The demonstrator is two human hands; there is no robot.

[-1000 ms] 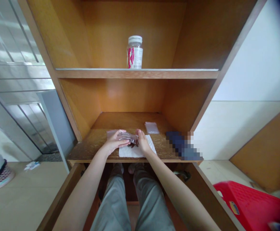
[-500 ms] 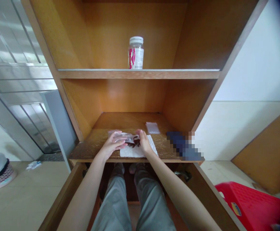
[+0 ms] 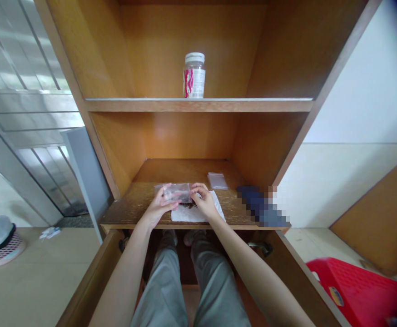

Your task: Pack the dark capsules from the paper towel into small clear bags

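My left hand (image 3: 156,210) is closed around the left part of a clear plastic bag (image 3: 181,192), thumb in front and fingers behind. The bag's right end meets the curled fingertips of my right hand (image 3: 203,200), which look pinched on its edge. Under both hands lies a white paper towel (image 3: 186,215) on the cabinet's wooden surface. Small dark brown pieces (image 3: 191,205) sit on the towel, partly hidden by the bag and my right hand; their kind is too small to tell. Behind my right hand rests a flat stack of clear zip bags (image 3: 217,180).
A lidded jar with a pink and white label (image 3: 194,76) stands on the shelf above (image 3: 198,106). To the right lies a dark blue, partly pixelated item (image 3: 260,204). Cabinet doors hang open on both sides of my legs. A red plastic basket (image 3: 358,286) is at lower right.
The bag has turned so its broad side faces me more. My right hand has rolled over, its fingers now curled at the bag's right end, and fewer dark pieces show.
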